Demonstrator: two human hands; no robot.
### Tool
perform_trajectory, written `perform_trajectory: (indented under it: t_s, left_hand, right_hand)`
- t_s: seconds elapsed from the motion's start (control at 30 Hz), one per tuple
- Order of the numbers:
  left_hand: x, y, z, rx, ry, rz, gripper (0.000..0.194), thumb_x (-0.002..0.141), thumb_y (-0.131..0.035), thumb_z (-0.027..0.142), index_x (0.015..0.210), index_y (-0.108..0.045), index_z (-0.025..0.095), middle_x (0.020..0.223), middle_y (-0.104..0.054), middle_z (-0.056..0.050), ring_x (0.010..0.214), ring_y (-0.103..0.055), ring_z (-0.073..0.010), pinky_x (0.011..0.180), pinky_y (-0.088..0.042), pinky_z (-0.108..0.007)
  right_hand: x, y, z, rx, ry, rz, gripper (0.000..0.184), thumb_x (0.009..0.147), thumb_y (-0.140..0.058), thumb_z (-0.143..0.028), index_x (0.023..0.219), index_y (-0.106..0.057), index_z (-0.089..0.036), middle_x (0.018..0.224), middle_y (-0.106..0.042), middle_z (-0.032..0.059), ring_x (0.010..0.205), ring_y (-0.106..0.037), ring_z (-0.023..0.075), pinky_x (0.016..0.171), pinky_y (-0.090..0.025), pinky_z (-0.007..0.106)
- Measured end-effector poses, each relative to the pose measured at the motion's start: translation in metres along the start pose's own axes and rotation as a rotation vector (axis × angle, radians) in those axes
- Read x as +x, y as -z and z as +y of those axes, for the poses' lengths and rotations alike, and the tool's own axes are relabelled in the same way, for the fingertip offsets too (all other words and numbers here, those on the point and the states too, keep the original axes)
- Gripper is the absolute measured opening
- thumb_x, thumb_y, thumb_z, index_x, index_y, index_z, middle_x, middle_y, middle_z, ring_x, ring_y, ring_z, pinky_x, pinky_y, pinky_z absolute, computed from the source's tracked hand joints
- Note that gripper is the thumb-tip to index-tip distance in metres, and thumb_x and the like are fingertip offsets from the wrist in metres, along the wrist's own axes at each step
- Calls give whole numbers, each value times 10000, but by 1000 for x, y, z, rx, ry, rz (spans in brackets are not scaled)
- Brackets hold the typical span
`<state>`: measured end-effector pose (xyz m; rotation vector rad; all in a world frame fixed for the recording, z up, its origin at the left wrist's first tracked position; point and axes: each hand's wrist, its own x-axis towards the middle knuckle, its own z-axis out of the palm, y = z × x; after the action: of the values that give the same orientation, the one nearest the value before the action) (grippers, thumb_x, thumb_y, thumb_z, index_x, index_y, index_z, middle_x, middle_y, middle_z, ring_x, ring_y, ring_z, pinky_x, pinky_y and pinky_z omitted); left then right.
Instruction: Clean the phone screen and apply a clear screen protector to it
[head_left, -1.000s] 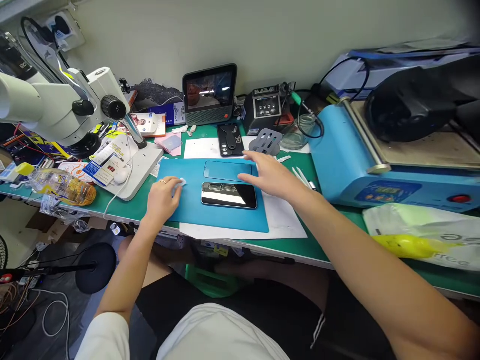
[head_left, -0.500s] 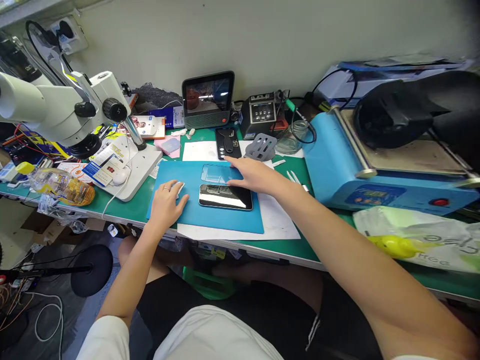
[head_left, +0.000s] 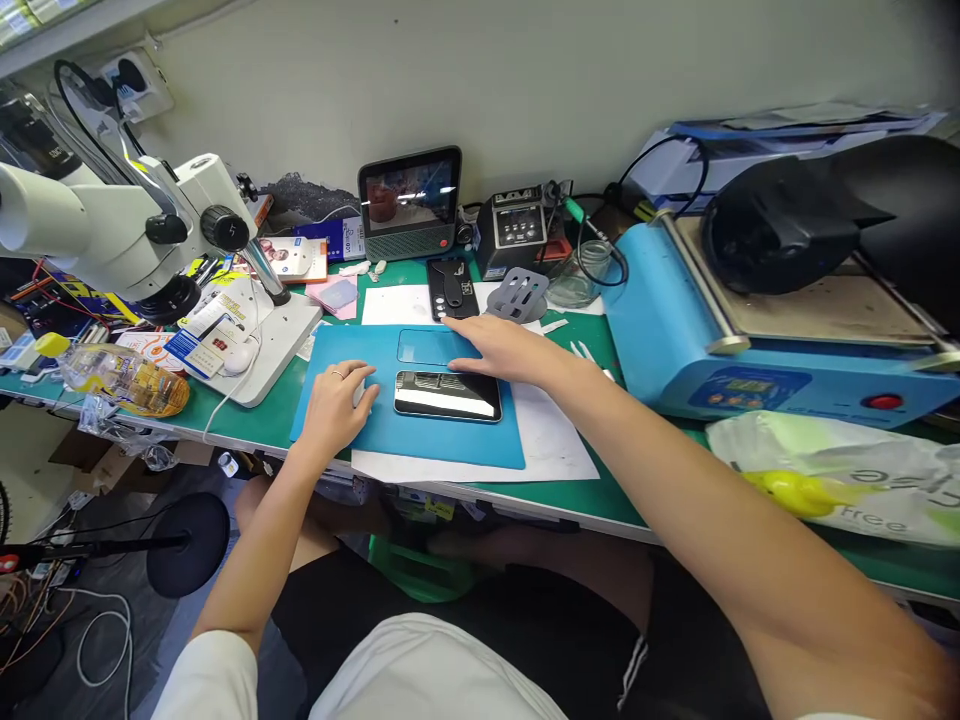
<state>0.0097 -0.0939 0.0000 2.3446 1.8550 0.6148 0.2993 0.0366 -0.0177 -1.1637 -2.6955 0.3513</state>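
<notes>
A smartphone [head_left: 448,397] lies screen up on the blue mat [head_left: 450,448], its black glass reflecting light. Just beyond it, a clear glass screen protector [head_left: 421,347] with a thin dark outline is spanned across its width by the thumb and fingers of my right hand [head_left: 495,348]. That palm covers the protector's right end. At the mat's left side rests my left hand [head_left: 334,405], fingers curled over a small white piece [head_left: 358,393], perhaps a wipe, mostly hidden.
A microscope [head_left: 217,215] stands left, near an oil bottle [head_left: 124,380]. Behind the mat are a black phone back [head_left: 452,288], a smart display [head_left: 411,205], a soldering station [head_left: 514,232] and a glass jar [head_left: 581,275]. A blue machine [head_left: 652,330] and a plastic bag [head_left: 840,480] occupy the right.
The screen protector looks flatter, with less glare on it. The right hand keeps its grip. The left hand has barely shifted; the whole view has moved slightly.
</notes>
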Motion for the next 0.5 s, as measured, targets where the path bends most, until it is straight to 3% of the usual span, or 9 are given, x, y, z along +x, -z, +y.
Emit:
perform_trajectory:
  t_s: [0.23,0.37,0.43,0.5]
  left_hand:
    - [-3,-3,6,-107,-39,36,359,1063,-522,348,1387,-614,222,1367,-690,-108,1281,-621,-282,1096,-486,-450]
    - [18,5,0,-199,-56,-85,812,984,-637,567,1625,-295,204,1479,-614,-149,1232,-648,-295,1040,-524,-449]
    - [33,12,-5,-198,-146,-172,968,894,-716,660,1628,-280,203,1515,-578,-166,1255,-636,-320,1050,-522,-459]
    - [47,17,-8,-191,-269,-261,1006,837,-759,701,1604,-330,211,1518,-572,-169,1283,-620,-337,1085,-505,-472]
  right_hand:
    - [-4,2,-2,15,66,75,674,935,-592,-470,1532,-517,-165,1441,-657,193,1316,-607,409,1078,-517,596]
    - [-30,7,-8,40,57,247,655,967,-571,-484,1536,-510,-166,1443,-659,189,1310,-626,394,1052,-549,577]
    - [-46,5,-14,69,34,316,657,968,-586,-507,1531,-516,-176,1471,-647,171,1351,-608,391,1102,-526,578]
    - [-59,0,-20,115,43,345,607,970,-595,-484,1500,-547,-193,1462,-660,157,1336,-629,375,1125,-520,575]
